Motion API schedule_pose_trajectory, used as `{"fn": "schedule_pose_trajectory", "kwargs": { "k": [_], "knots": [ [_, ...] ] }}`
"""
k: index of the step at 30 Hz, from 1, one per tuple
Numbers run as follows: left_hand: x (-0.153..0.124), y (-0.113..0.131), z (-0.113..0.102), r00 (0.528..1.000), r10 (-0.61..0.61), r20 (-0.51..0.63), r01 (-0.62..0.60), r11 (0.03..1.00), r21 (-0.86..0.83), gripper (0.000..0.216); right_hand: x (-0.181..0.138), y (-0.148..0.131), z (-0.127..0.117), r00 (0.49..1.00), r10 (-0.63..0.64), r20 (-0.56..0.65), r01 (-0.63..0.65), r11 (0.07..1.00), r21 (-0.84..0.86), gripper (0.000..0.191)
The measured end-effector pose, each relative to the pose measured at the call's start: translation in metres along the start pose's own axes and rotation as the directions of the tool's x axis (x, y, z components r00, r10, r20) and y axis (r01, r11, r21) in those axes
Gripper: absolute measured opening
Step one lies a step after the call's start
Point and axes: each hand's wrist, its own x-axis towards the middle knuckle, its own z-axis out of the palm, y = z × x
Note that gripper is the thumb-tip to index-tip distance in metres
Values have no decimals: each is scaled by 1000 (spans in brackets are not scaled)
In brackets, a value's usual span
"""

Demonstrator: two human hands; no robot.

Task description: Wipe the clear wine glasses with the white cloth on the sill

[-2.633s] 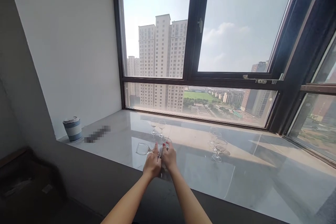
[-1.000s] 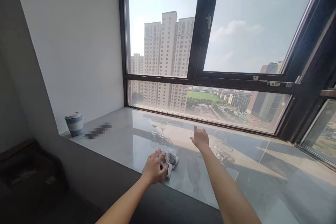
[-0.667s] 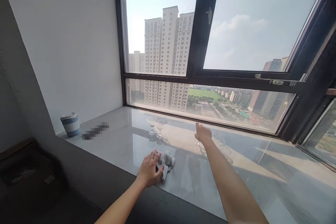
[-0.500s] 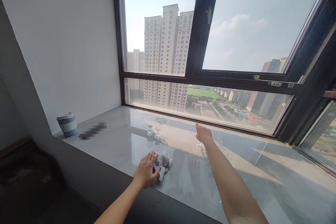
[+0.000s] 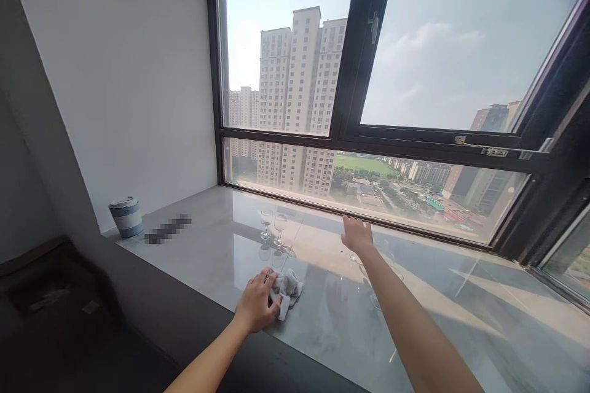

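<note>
My left hand point(image 5: 257, 302) has its fingers curled over a crumpled grey-white cloth point(image 5: 289, 287) near the front edge of the sill. Farther back, toward the window, my right hand point(image 5: 357, 234) is closed around the upper part of a stemmed glass point(image 5: 352, 256). Only the foot of that glass shows below the hand; the bowl is hidden. More clear glassware point(image 5: 389, 252) is partly visible behind my right forearm, too faint to make out fully. Between and beyond my hands, two small stemmed glasses, a left one point(image 5: 266, 221) and a right one point(image 5: 279, 227), stand upright side by side.
The glossy tiled sill point(image 5: 207, 258) ends at a front edge with a dark drop below. A blue-and-white lidded tub point(image 5: 126, 218) stands at the far left by the wall, beside a blurred-out item point(image 5: 168, 229). Dark window frames point(image 5: 391, 215) border the back.
The view has shifted slightly, moving the scene a little to the right. My right hand's fingers have changed pose slightly around the glass. My left hand stays on the cloth.
</note>
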Motion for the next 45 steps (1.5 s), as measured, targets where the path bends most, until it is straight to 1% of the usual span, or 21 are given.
{"fn": "schedule_pose_trajectory", "kwargs": {
  "k": [6,10,13,16,21,24,26,27,29,30,31,33,35,38,40,42,45],
  "knots": [
    [1,-2,2,1000,-6,8,6,1000,-3,53,-21,-36,-2,989,-115,-95,120,991,57,49],
    [2,-2,3,1000,-7,3,7,1000,1,52,-47,-66,8,971,-199,-132,211,974,81,44],
    [2,-3,3,1000,-1,-13,1,1000,10,53,-64,-83,18,960,-240,-142,254,962,96,38],
    [2,-3,4,1000,13,-23,-13,1000,10,52,-71,-86,25,960,-237,-148,254,960,116,35],
    [2,-5,5,1000,11,-22,-11,1000,-8,49,-74,-73,28,976,-160,-148,185,967,177,34],
    [2,-4,4,1000,13,-25,-13,1000,-8,50,-87,-80,36,980,-135,-143,166,958,233,37],
    [2,-3,2,999,29,-21,-29,999,-12,51,-101,-95,46,978,-138,-157,185,921,344,44],
    [2,-3,1,999,44,-12,-44,999,-20,51,-110,-106,53,975,-135,-174,201,870,451,48],
    [2,-2,-1,997,78,23,-77,996,-37,52,-128,-130,67,970,-125,-207,232,724,650,57],
    [2,-2,-1,995,93,45,-91,995,-42,53,-137,-142,74,970,-133,-202,238,669,704,61],
    [3,-3,-1,992,105,68,-102,994,-44,55,-145,-153,81,970,-142,-197,242,636,733,64],
    [4,-4,-1,988,116,104,-112,993,-35,59,-158,-170,90,964,-167,-208,266,612,745,62],
    [5,-6,1,986,117,116,-116,993,-16,63,-166,-178,93,954,-191,-232,300,631,716,57],
    [5,-8,3,990,104,96,-107,994,20,66,-171,-173,88,956,-183,-229,288,727,623,58],
    [4,-10,4,993,90,72,-93,995,42,64,-173,-161,83,971,-134,-200,222,818,531,63],
    [3,-11,6,996,79,39,-81,995,56,59,-177,-146,81,983,-51,-175,123,894,430,67],
    [2,-13,9,997,79,-5,-78,995,66,51,-186,-127,84,983,61,-174,0,942,335,67]
  ]
}}
